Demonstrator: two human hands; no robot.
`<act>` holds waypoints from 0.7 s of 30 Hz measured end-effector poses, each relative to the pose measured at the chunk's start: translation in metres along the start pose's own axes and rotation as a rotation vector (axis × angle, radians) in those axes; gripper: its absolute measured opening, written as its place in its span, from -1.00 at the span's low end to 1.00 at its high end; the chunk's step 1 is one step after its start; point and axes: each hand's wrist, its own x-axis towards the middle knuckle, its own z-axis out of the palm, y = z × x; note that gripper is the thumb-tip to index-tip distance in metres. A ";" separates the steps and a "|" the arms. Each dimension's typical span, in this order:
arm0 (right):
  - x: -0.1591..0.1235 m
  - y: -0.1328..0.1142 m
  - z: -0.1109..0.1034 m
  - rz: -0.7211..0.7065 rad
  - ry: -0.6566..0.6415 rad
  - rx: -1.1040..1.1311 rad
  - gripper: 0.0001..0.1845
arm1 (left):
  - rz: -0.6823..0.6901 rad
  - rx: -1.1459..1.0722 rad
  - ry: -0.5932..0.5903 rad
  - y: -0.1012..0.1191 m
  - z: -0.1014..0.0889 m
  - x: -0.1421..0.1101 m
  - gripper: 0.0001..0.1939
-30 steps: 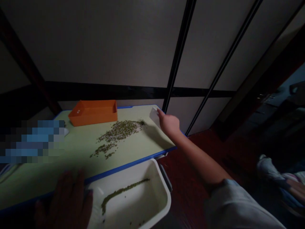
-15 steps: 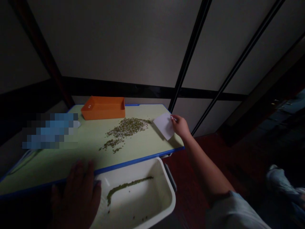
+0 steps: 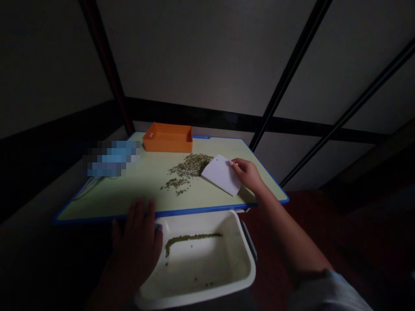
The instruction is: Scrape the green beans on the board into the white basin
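My right hand (image 3: 247, 173) pinches a white card (image 3: 223, 175) by its right side, tilted over the table. The card's left edge meets a spread pile of small green and pale grains (image 3: 191, 166), which look like beans or seeds. My left hand (image 3: 138, 235), dark in shadow, has its fingers stretched out over the table's front edge, beside a white tub (image 3: 240, 276). Inside the tub, a curved line of green grains (image 3: 194, 237) lies along the far side, with a few loose ones on the bottom.
The pale green table (image 3: 129, 198) has a blue edge. An orange open box (image 3: 168, 144) stands at its back. A blurred-out blue item (image 3: 116, 157) lies at the left with a cable by it. Wall panels (image 3: 201, 56) rise right behind the table.
My right hand has brought the card leftward against the grains, covering part of the pile's right end. The camera view has turned left, so everything appears shifted right.
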 end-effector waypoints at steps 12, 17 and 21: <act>0.065 -0.062 0.066 -0.138 -0.147 -0.191 -0.54 | -0.043 0.009 -0.077 0.003 -0.005 -0.001 -0.43; 0.078 -0.072 0.087 -0.155 -0.174 -0.284 -0.53 | -0.033 0.030 -0.072 0.002 -0.004 -0.002 -0.43; 0.079 -0.067 0.094 -0.141 -0.205 -0.272 -0.49 | -0.033 0.018 -0.079 0.002 -0.006 -0.004 -0.43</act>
